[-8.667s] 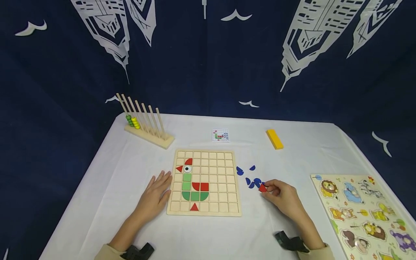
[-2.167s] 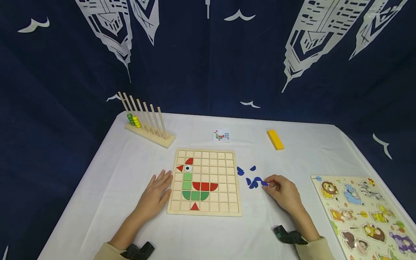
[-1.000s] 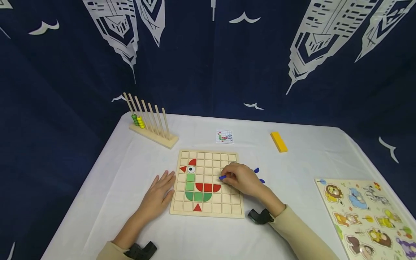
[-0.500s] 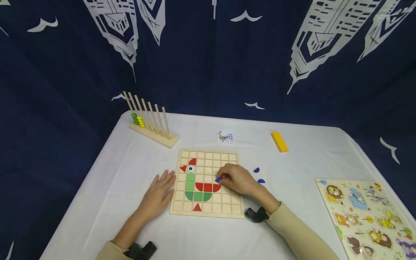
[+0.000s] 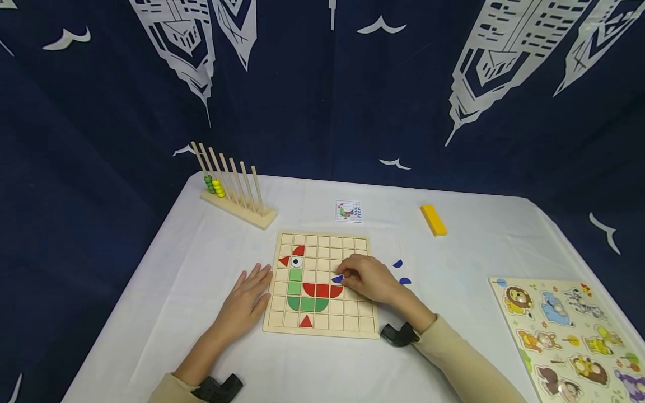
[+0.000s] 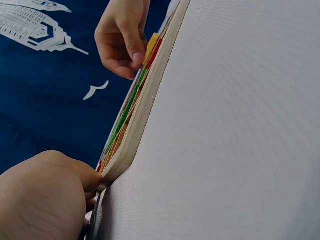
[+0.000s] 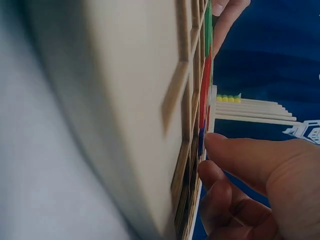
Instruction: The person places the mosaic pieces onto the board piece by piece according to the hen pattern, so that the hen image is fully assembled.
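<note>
My left hand (image 5: 245,302) lies flat, fingertips at the left edge of the wooden grid board (image 5: 322,327). My right hand (image 5: 370,275) is over the board's right half, thumb and fingers curled at a blue half-circle piece (image 5: 337,279). That piece sits in a cell just above the right red quarter-circle (image 5: 336,291). In the right wrist view the thumb touches the blue piece (image 7: 201,141). Red, green and eye pieces form a bird shape: eye tile (image 5: 296,262), green square (image 5: 294,275), red triangle (image 5: 305,321).
Blue half-circles (image 5: 405,281) lie right of the board; others may be hidden by the right hand. Behind stand a small pattern card (image 5: 349,211), a yellow block (image 5: 433,219) and a peg rack with beads (image 5: 239,210). An animal puzzle board (image 5: 559,319) lies at right.
A red quarter-circle has been added at the red row's right end. My right hand has taken a blue half-circle leftward onto the board, where it now lies flatter. The left hand stays put.
</note>
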A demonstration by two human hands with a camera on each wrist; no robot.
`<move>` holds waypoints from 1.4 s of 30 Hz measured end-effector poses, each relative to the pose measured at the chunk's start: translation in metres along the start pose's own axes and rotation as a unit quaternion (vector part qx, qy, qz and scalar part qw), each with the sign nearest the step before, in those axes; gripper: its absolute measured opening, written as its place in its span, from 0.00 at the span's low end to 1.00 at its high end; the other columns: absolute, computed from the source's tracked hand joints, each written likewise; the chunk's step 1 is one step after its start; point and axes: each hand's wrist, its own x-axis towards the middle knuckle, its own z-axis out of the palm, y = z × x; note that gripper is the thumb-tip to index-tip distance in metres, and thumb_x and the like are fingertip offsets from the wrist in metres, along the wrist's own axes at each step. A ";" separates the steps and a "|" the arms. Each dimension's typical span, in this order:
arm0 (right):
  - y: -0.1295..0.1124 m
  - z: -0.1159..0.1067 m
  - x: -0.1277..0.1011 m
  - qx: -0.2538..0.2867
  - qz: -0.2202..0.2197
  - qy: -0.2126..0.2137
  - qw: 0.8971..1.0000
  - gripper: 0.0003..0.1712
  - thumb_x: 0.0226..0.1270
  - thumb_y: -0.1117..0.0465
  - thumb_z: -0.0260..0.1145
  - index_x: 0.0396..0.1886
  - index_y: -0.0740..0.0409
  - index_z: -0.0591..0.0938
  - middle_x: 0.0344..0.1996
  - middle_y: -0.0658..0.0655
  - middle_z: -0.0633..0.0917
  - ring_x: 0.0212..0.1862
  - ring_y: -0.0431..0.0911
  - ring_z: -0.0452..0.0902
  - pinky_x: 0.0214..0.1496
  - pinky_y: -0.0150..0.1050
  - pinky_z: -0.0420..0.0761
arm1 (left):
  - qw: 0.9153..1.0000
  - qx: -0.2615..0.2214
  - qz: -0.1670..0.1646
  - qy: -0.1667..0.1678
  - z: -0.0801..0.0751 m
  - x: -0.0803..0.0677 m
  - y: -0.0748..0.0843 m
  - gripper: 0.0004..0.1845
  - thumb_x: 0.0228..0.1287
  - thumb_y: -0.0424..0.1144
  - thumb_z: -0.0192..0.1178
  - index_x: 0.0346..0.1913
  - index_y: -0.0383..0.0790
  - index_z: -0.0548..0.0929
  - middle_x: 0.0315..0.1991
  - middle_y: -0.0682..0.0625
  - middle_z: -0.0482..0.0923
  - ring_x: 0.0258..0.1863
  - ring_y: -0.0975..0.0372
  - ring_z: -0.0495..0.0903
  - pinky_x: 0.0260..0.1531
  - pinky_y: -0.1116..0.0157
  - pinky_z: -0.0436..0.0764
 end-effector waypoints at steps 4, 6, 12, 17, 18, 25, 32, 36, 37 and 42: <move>0.003 -0.006 -0.006 0.012 0.009 0.021 1.000 0.08 0.51 0.62 0.67 0.33 0.51 0.81 0.25 0.43 0.77 0.27 0.36 0.69 0.30 0.29 0.70 | 1.000 -0.001 0.002 0.001 0.001 0.000 0.000 0.24 0.59 0.35 0.54 0.60 0.35 0.68 0.64 0.47 0.61 0.67 0.56 0.53 0.65 0.51 0.48; 0.006 -0.011 -0.012 0.023 0.019 0.036 0.999 0.07 0.52 0.62 0.67 0.33 0.51 0.81 0.25 0.41 0.76 0.25 0.36 0.67 0.27 0.28 0.69 | 1.000 0.000 0.002 0.002 0.001 0.000 0.000 0.24 0.59 0.35 0.54 0.60 0.35 0.68 0.64 0.47 0.61 0.67 0.56 0.54 0.65 0.51 0.48; 0.019 -0.031 -0.039 0.042 0.054 0.114 0.991 0.08 0.52 0.65 0.67 0.34 0.56 0.82 0.24 0.44 0.77 0.23 0.38 0.68 0.21 0.28 0.69 | 1.000 0.000 0.003 0.003 0.000 0.000 0.000 0.24 0.60 0.35 0.54 0.60 0.35 0.68 0.64 0.46 0.61 0.66 0.55 0.54 0.65 0.51 0.48; 0.035 -0.041 -0.071 0.016 0.098 0.175 0.980 0.08 0.51 0.66 0.67 0.33 0.56 0.82 0.23 0.45 0.77 0.22 0.38 0.67 0.20 0.27 0.69 | 1.000 0.002 0.000 0.000 0.000 0.000 0.001 0.24 0.60 0.36 0.54 0.60 0.35 0.67 0.64 0.47 0.60 0.67 0.55 0.54 0.65 0.51 0.48; 0.039 -0.041 -0.077 0.012 0.106 0.182 0.978 0.08 0.50 0.67 0.67 0.33 0.56 0.82 0.22 0.45 0.77 0.22 0.38 0.67 0.20 0.27 0.68 | 1.000 0.002 -0.001 0.000 0.000 0.000 0.001 0.24 0.60 0.36 0.54 0.60 0.35 0.67 0.64 0.47 0.60 0.67 0.55 0.54 0.65 0.51 0.48; 0.058 -0.033 -0.103 0.003 0.146 0.203 0.968 0.07 0.49 0.68 0.67 0.29 0.55 0.82 0.19 0.45 0.75 0.21 0.37 0.65 0.20 0.27 0.66 | 1.000 -0.004 -0.001 0.000 0.001 0.001 0.001 0.24 0.59 0.36 0.54 0.60 0.35 0.68 0.64 0.46 0.60 0.66 0.54 0.54 0.65 0.51 0.47; 0.071 -0.025 -0.104 -0.007 0.157 0.208 0.965 0.06 0.49 0.69 0.67 0.27 0.55 0.81 0.20 0.46 0.75 0.21 0.36 0.64 0.21 0.27 0.66 | 1.000 -0.008 -0.007 -0.001 0.002 -0.001 0.000 0.25 0.59 0.36 0.54 0.60 0.36 0.68 0.64 0.47 0.60 0.67 0.55 0.53 0.65 0.51 0.47; 0.072 -0.022 -0.103 -0.009 0.166 0.205 0.964 0.06 0.48 0.68 0.68 0.25 0.54 0.80 0.18 0.47 0.74 0.21 0.37 0.64 0.20 0.28 0.65 | 1.000 -0.009 -0.003 0.004 0.002 0.000 0.000 0.24 0.59 0.36 0.55 0.60 0.35 0.68 0.64 0.46 0.61 0.66 0.54 0.54 0.65 0.51 0.48; 0.071 -0.021 -0.103 -0.008 0.169 0.204 0.964 0.06 0.48 0.67 0.68 0.24 0.53 0.79 0.18 0.46 0.73 0.21 0.37 0.64 0.20 0.28 0.65 | 1.000 -0.008 -0.002 0.005 0.002 0.000 0.000 0.24 0.59 0.36 0.55 0.60 0.35 0.68 0.64 0.46 0.61 0.66 0.54 0.54 0.64 0.50 0.48; 0.067 -0.016 -0.102 -0.015 0.178 0.182 0.967 0.05 0.49 0.63 0.69 0.27 0.53 0.81 0.19 0.46 0.74 0.20 0.37 0.63 0.19 0.28 0.64 | 1.000 -0.007 -0.001 0.004 0.001 0.000 0.001 0.24 0.59 0.36 0.54 0.60 0.34 0.68 0.64 0.46 0.61 0.66 0.54 0.54 0.64 0.50 0.48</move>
